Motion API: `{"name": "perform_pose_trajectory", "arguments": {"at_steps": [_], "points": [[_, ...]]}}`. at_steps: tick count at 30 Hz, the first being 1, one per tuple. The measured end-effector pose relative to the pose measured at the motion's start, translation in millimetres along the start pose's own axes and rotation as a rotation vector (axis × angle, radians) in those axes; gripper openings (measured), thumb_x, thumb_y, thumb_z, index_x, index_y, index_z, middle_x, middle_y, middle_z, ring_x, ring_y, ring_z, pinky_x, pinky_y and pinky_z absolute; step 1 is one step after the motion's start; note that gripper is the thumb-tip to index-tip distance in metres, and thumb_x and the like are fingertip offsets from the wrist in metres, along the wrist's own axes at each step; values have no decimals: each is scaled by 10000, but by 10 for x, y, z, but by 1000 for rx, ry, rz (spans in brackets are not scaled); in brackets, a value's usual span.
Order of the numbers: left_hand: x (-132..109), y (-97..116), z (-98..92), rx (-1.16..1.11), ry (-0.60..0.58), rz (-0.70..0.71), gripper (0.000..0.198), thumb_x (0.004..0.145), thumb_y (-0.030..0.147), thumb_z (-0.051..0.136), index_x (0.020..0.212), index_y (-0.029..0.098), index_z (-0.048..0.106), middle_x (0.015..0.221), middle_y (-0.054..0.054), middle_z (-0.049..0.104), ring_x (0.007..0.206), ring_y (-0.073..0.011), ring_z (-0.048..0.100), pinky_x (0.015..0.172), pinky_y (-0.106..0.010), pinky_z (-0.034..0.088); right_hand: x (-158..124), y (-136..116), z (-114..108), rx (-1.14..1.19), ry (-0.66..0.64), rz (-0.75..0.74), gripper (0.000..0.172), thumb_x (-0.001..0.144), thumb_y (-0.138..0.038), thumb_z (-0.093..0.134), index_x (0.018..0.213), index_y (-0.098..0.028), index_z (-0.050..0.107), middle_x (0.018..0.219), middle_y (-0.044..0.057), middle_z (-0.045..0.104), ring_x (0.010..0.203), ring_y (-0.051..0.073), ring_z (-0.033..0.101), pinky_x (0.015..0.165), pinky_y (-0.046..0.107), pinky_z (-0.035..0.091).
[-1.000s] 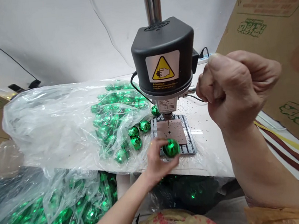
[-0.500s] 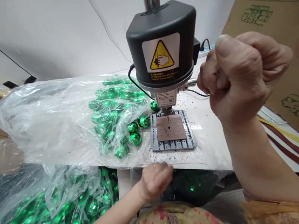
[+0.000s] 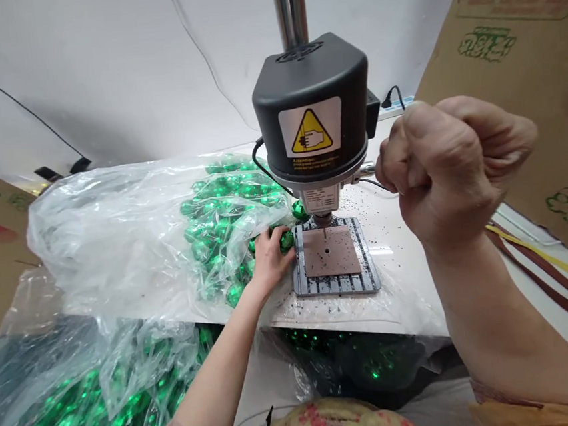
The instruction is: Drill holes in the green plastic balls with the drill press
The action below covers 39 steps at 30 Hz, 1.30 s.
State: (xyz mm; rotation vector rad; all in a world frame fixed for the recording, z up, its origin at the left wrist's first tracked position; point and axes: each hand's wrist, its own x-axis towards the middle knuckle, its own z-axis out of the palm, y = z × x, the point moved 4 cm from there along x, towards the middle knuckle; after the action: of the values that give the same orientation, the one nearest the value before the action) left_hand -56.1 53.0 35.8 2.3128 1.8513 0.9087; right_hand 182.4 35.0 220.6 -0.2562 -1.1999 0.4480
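My left hand (image 3: 269, 260) reaches to the left edge of the drill press's base, its fingers curled round a shiny green faceted ball (image 3: 287, 241). More green balls (image 3: 235, 293) lie beside and behind that hand, partly under clear plastic. High on the right, my right hand (image 3: 453, 163) is a fist round the feed lever (image 3: 367, 169) of the black drill press (image 3: 310, 96); most of the lever is hidden in it. Below the raised drill bit, a brown board (image 3: 332, 262) with a hole lies on the slotted metal base (image 3: 338, 286).
A clear plastic bag (image 3: 110, 236) of green balls spreads over the white table (image 3: 411, 281). Another bag of balls (image 3: 96, 405) sits lower left. Dark shavings are scattered round the base. Cardboard boxes (image 3: 518, 96) stand at the right and left; straps (image 3: 546, 275) lie at right.
My left hand has moved from the table's front edge up and forward onto a green ball beside the base. My right hand has stayed on the lever. The view has shifted slightly.
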Motion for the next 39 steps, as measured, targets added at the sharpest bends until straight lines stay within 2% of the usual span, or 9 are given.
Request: {"name": "perform_pose_trajectory", "arguments": {"at_steps": [4, 8, 14, 17, 20, 24, 30, 35, 39], "points": [[-70, 142, -91, -314, 4, 54, 475, 756, 218, 737, 1195, 219, 556, 1087, -61, 619, 995, -224, 617, 869, -353, 511, -12, -5, 5, -5, 2, -17, 440, 815, -155, 670, 483, -200, 384, 408, -62, 304, 357, 73, 321, 373, 298, 200], [-100, 275, -57, -490, -119, 105, 466, 844, 304, 721, 1276, 225, 564, 1172, -80, 641, 1080, -223, 615, 927, -350, 497, -24, 1, 6, -38, -19, 4, 447, 825, -172, 659, 487, -203, 368, 415, -56, 331, 361, 73, 322, 367, 303, 206], [-80, 368, 23, -462, -212, 165, 491, 882, 334, 696, 1347, 254, 562, 1220, -93, 608, 1157, -253, 581, 990, -389, 483, -63, 38, -10, -265, -38, 11, 524, 894, -441, 597, 542, -230, 271, 444, -36, 304, 386, 97, 281, 377, 337, 225], [-60, 399, 43, -437, -224, 185, 501, 880, 325, 698, 1357, 257, 560, 1183, -86, 582, 1120, -238, 583, 982, -375, 488, -74, 38, -13, -286, -51, -20, 514, 897, -472, 583, 569, -233, 267, 458, -37, 271, 404, 104, 276, 403, 341, 232], [-42, 446, 82, -438, -240, 201, 519, 876, 310, 696, 1369, 250, 545, 1188, -85, 560, 1119, -230, 580, 983, -363, 484, -71, 23, -4, -230, -63, -34, 511, 842, -437, 672, 558, -234, 298, 470, -40, 276, 421, 106, 266, 427, 343, 228], [-24, 487, 125, -468, -192, 138, 569, 796, 247, 746, 1318, 217, 523, 1178, -78, 590, 1090, -230, 596, 949, -355, 491, -62, 32, -3, -187, -26, 45, 524, 845, -429, 668, 527, -235, 300, 457, -39, 260, 415, 109, 259, 430, 352, 218], [-5, 503, 167, -469, -129, 53, 430, 731, 223, 791, 1110, 198, 590, 1025, -41, 626, 968, -213, 619, 871, -345, 495, -70, 50, -6, -148, -18, 70, 521, 854, -437, 661, 519, -230, 321, 444, -40, 270, 410, 108, 267, 438, 351, 216], [-8, 470, 220, -457, -55, 11, 430, 720, 299, 835, 1087, 201, 633, 1005, -45, 629, 959, -221, 615, 846, -353, 498, -52, 25, 19, -96, -8, 57, 529, 850, -396, 679, 500, -226, 319, 433, -48, 265, 392, 91, 267, 410, 338, 191], [-63, 491, 256, -540, -47, -31, 449, 750, 289, 814, 1148, 209, 620, 1083, -56, 671, 1017, -227, 637, 880, -360, 509, 54, -6, 69, -1, -28, 33, 510, 831, -320, 713, 484, -217, 354, 419, -68, 273, 367, 67, 287, 377, 305, 199]]}}
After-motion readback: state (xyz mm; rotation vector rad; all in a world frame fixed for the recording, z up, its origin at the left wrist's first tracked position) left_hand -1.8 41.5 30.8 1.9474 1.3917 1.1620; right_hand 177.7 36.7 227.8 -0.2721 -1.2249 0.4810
